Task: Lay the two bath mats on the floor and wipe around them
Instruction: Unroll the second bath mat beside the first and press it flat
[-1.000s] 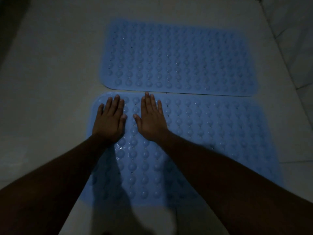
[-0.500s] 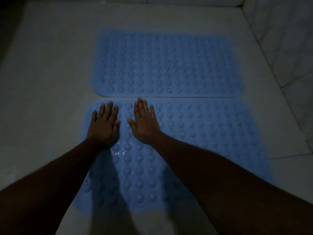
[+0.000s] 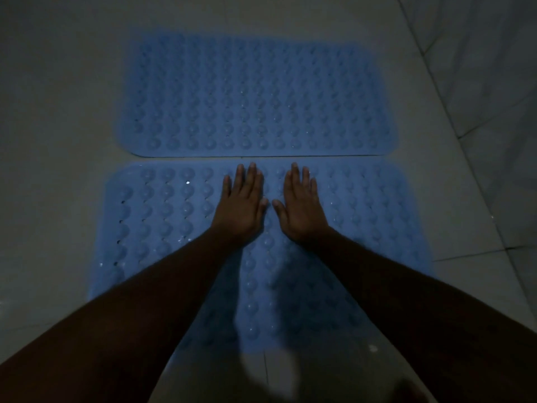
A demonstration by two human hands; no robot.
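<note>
Two blue rubber bath mats with rows of round bumps lie flat on the pale tiled floor, long edges nearly touching. The far mat point(image 3: 255, 94) is untouched. On the near mat point(image 3: 162, 216) both my hands press down, palms flat and fingers slightly spread, close to its far edge around the middle. My left hand point(image 3: 241, 207) and my right hand point(image 3: 300, 207) sit side by side, thumbs almost meeting. Neither hand holds anything. My forearms cover part of the near mat.
The floor point(image 3: 58, 141) is light tile with grout lines at the right and near bottom. A tiled wall point(image 3: 488, 68) rises along the right side. The light is dim. Small wet glints show on the near mat's left part.
Both hands have shifted rightward along the near mat, from its left end to about its middle, still pressing flat. The view has moved closer to the mats.
</note>
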